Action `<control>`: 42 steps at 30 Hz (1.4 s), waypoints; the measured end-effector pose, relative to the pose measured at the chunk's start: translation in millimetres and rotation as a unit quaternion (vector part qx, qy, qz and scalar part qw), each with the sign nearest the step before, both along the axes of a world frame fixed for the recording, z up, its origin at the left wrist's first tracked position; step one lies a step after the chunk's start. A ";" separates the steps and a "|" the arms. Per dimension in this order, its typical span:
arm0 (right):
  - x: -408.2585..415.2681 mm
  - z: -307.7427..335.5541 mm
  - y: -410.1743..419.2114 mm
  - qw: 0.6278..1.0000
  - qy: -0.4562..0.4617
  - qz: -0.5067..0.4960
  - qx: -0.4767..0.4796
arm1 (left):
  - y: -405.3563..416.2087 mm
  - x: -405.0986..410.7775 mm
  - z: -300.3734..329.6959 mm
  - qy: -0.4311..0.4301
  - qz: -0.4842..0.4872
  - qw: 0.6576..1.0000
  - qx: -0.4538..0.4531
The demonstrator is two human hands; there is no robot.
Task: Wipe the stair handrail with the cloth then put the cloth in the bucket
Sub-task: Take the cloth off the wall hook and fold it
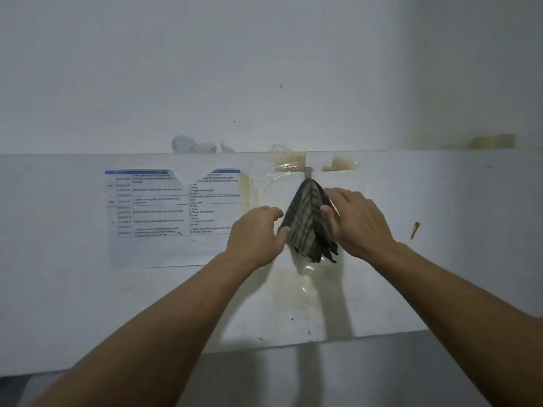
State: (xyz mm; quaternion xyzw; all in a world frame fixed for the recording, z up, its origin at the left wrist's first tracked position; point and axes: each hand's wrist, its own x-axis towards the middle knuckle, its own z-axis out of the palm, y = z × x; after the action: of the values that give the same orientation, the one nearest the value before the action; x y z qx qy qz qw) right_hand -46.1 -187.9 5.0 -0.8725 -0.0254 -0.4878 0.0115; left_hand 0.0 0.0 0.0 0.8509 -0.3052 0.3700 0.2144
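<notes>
A dark checked cloth (305,221) hangs in folds from a small metal hook (308,172) on a white wall. My right hand (357,223) is at the cloth's right edge, thumb and fingers pinching its fold. My left hand (255,235) is at the cloth's left side with its fingers spread and curled, the thumb touching the lower left edge. No handrail or bucket is in view.
A printed schedule sheet (173,212) is stuck to the wall left of the cloth. A ledge (117,154) runs across the wall above, with white objects (192,146) on it. Yellowed tape marks (340,163) surround the hook. Grey floor (323,374) lies below.
</notes>
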 end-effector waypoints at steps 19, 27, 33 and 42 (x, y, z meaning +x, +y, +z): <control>80.1 -1.8 -26.7 0.981 -0.034 -0.003 0.193 | -60.0 75.1 2.9 0.073 -0.049 0.980 -0.180; 65.2 33.4 -32.8 0.970 -0.093 0.093 0.204 | -21.2 63.9 33.6 0.048 -0.043 0.958 -0.280; 58.9 46.3 -5.7 0.966 -0.064 0.204 0.147 | 34.7 39.8 38.6 0.045 0.018 0.949 -0.312; 56.7 27.8 105.4 0.898 0.108 0.415 0.099 | 165.4 -57.2 -8.3 0.064 0.196 0.918 -0.340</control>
State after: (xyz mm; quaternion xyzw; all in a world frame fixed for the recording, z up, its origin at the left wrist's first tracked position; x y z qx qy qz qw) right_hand 10.5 -82.5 32.8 -0.8246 -0.3354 -0.3414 0.3016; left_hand -57.2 165.4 -8.3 0.7911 0.0259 0.4311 0.4332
